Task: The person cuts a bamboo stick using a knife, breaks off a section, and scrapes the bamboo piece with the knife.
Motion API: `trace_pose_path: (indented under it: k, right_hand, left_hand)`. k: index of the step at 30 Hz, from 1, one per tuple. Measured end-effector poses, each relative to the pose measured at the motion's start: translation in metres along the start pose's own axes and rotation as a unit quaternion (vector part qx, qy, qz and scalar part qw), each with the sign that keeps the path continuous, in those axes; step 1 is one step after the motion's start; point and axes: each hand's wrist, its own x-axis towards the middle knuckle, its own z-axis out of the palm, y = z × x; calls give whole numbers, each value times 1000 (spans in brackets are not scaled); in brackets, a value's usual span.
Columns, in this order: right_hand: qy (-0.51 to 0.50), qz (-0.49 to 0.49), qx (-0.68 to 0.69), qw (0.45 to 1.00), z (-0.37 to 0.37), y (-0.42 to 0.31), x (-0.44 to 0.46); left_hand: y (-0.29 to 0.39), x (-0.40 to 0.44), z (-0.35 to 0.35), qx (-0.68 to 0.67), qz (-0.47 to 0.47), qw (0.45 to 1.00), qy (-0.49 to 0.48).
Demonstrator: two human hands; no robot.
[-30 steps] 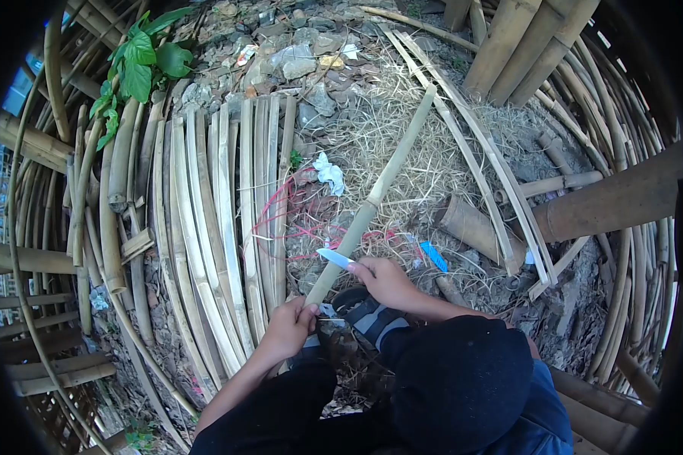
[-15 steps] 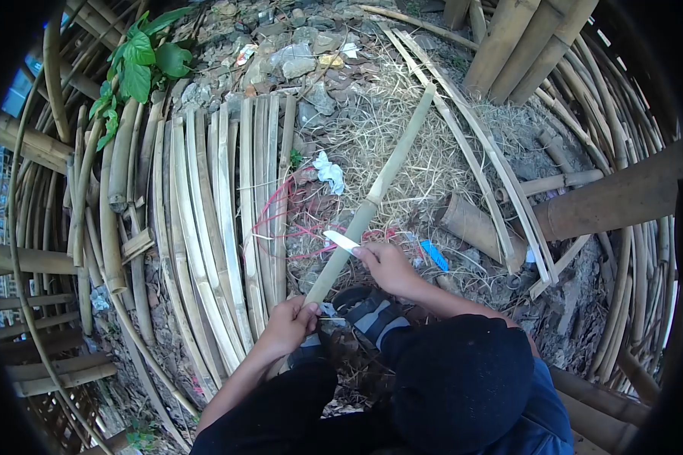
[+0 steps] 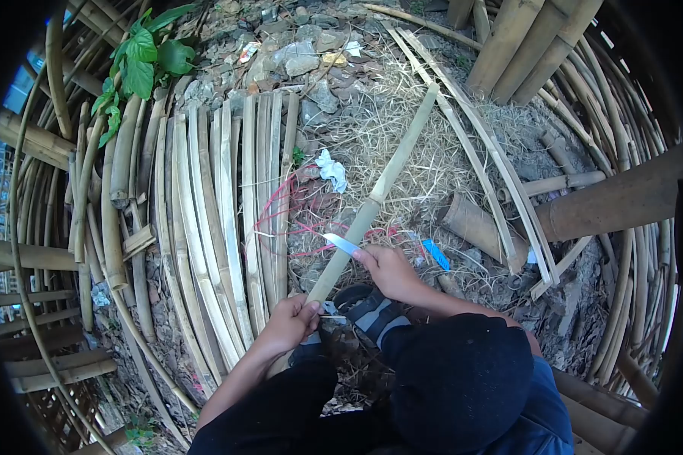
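While poles (image 3: 112,243) crowd the far left, a leafy green plant (image 3: 139,68) pokes out over their upper ends. Beside them, a row of split slats (image 3: 205,220) lies side by side on the ground, running up and down the view. Red twine (image 3: 282,199) loops loosely from the row's right edge onto the dirt.

Below the twine, the left hand (image 3: 290,322) is closed around the near end of a bamboo strip (image 3: 369,205), thumb on top. The strip slants up and to the right through the middle of the scene, its far end over dry straw (image 3: 402,163). A crumpled white scrap (image 3: 331,171) lies to its left.

Across the strip's lower half, a knife (image 3: 342,243) points up and to the left, gripped at its near end by the right hand (image 3: 391,269); whether the blade touches the strip cannot be told. A sandal (image 3: 372,315) shows just below that hand.

Farther right, a blue scrap (image 3: 435,255) rests near a short, thick bamboo piece (image 3: 474,227). Long, pale lengths (image 3: 511,176) slope down past it, and a stout post (image 3: 615,199) juts in from the right edge.
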Motion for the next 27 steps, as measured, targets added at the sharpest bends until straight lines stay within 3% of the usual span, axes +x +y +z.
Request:
trace_pose_path:
  k: [3, 5, 9, 11, 15, 17, 19, 21, 27]
  right_hand:
    - [-32, -27, -14, 999, -3, -8, -2]
    - [35, 4, -3, 999, -16, -12, 12]
    - [-19, -49, -16, 998, -5, -9, 0]
    - [36, -38, -30, 998, -7, -5, 9]
    - [-34, -56, -42, 997, -1, -9, -4]
    - [38, -30, -22, 999, -11, -9, 14]
    - [31, -17, -27, 999, -1, -10, 2]
    - [-47, -70, -59, 995, 1, -10, -6]
    - [20, -41, -44, 998, -8, -9, 14]
  left_hand:
    - [2, 0, 0, -13, -14, 1000, -1]
    - [0, 0, 1, 3, -1, 1000, 5]
    - [2, -1, 2, -2, -10, 1000, 6]
    - [-2, 2, 3, 28, 20, 999, 19]
    - [-10, 7, 3, 56, 59, 996, 32]
    - [-7, 4, 5, 57, 60, 996, 38]
    - [-13, 5, 4, 61, 63, 995, 41]
    - [-11, 7, 4, 65, 71, 994, 41]
    - [-4, 3, 8, 166, 117, 975, 92]
